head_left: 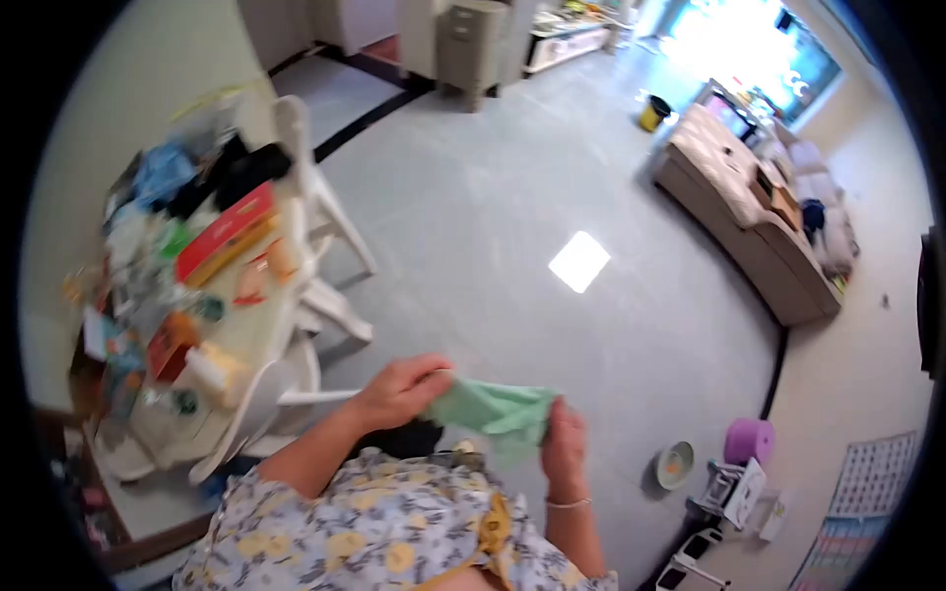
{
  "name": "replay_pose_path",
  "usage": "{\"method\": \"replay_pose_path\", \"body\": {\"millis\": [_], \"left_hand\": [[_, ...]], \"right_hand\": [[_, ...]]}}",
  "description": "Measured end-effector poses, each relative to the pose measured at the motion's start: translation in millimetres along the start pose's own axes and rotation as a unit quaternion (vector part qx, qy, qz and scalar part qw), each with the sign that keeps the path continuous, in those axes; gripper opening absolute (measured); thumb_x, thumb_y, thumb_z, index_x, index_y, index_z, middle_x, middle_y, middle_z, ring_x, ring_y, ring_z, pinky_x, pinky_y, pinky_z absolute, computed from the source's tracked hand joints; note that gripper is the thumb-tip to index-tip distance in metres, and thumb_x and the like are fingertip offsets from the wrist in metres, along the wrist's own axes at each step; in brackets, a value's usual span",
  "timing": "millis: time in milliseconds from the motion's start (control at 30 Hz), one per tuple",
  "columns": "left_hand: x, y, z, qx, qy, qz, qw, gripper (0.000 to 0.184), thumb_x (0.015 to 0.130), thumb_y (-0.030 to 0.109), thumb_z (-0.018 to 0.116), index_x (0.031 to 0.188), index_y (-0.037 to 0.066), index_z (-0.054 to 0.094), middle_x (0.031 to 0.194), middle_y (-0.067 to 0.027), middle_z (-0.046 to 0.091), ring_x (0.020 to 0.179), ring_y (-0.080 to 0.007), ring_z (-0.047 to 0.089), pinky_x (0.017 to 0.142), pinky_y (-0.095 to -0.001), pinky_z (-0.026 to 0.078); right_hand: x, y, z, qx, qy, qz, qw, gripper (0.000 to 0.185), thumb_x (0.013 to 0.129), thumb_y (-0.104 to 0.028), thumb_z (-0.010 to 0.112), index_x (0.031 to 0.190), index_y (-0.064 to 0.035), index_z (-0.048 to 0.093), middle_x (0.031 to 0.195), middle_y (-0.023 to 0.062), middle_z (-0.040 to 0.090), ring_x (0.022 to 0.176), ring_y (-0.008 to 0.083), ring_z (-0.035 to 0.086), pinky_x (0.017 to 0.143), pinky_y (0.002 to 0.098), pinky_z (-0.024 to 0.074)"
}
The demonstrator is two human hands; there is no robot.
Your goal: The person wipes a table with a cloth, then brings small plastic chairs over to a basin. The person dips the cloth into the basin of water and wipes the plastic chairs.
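- Green cloth (490,406) hangs in the air in front of the person's body, above the tiled floor (473,246), stretched between both hands, its lower edge drooping and blurred.
- Left hand (402,391) has its fingers closed on one end of the cloth, thumb and forefinger pinched together.
- Right hand (564,448) grips the other end, fingers drawn in on the cloth's edge; how tightly, I cannot tell. A bracelet (569,503) circles this wrist.
- Desk (258,335) on the left side carries a red and yellow box (227,231), a blue bag (164,174) and assorted packets, with white chairs (317,192) beside it.
- Bowl (675,466) sits on the floor near a purple roll-shaped object (749,440).
- Sofa (729,217) stands well apart, near the right wall.
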State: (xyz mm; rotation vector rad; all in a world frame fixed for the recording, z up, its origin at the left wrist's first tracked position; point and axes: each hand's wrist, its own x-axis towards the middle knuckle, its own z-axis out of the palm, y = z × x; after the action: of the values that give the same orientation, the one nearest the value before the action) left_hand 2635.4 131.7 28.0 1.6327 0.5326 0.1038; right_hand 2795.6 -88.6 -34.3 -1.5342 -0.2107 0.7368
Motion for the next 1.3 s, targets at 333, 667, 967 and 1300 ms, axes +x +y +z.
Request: {"method": "replay_pose_path", "body": {"millis": [333, 667, 967, 1300], "left_hand": [[285.7, 24.9, -59.1, 0.129, -0.056, 0.144, 0.979, 0.028, 0.079, 0.007, 0.073, 0.105, 0.006, 0.063, 0.091, -0.0088, 0.066, 0.081, -0.0207, 0.064, 0.072, -0.0324, 0.050], [593.2, 138.7, -64.5, 0.095, -0.233, 0.280, 0.926, 0.026, 0.084, 0.006, 0.068, 0.110, 0.009, 0.070, 0.096, -0.0091, 0.065, 0.074, -0.0203, 0.063, 0.066, -0.0301, 0.052], [781.6, 185.1, -71.5, 0.099, -0.061, 0.245, 0.963, 0.030, 0.085, 0.004, 0.065, 0.114, 0.011, 0.070, 0.085, -0.0084, 0.068, 0.073, -0.0190, 0.063, 0.066, -0.0295, 0.050], [1013.3, 190.2, -178.4, 0.224, 0.291, 0.203, 0.908, 0.020, 0.077, 0.000, 0.064, 0.095, 0.006, 0.072, 0.107, -0.0110, 0.063, 0.101, -0.0258, 0.056, 0.081, -0.0357, 0.048]], "right_hand": [[281.7, -77.7, 4.6, 0.112, -0.062, 0.064, 0.990, 0.033, 0.102, -0.034, 0.051, 0.092, -0.0046, 0.062, 0.087, 0.0030, 0.064, 0.077, 0.0108, 0.060, 0.069, 0.0279, 0.0501], [448.6, -170.3, -49.0, 0.156, 0.127, 0.021, 0.979, 0.038, 0.104, -0.032, 0.043, 0.102, 0.0000, 0.063, 0.093, 0.0071, 0.066, 0.091, 0.0184, 0.063, 0.084, 0.0341, 0.0489], [717.8, -264.9, -92.5, 0.152, -0.015, 0.016, 0.988, 0.042, 0.106, -0.032, 0.040, 0.122, 0.0020, 0.060, 0.113, 0.0094, 0.065, 0.105, 0.0166, 0.061, 0.093, 0.0315, 0.0470], [1006.9, -369.3, -6.0, 0.157, -0.182, 0.014, 0.971, 0.034, 0.105, -0.033, 0.045, 0.098, -0.0050, 0.064, 0.083, -0.0043, 0.057, 0.071, 0.0033, 0.046, 0.064, 0.0201, 0.0390]]}}
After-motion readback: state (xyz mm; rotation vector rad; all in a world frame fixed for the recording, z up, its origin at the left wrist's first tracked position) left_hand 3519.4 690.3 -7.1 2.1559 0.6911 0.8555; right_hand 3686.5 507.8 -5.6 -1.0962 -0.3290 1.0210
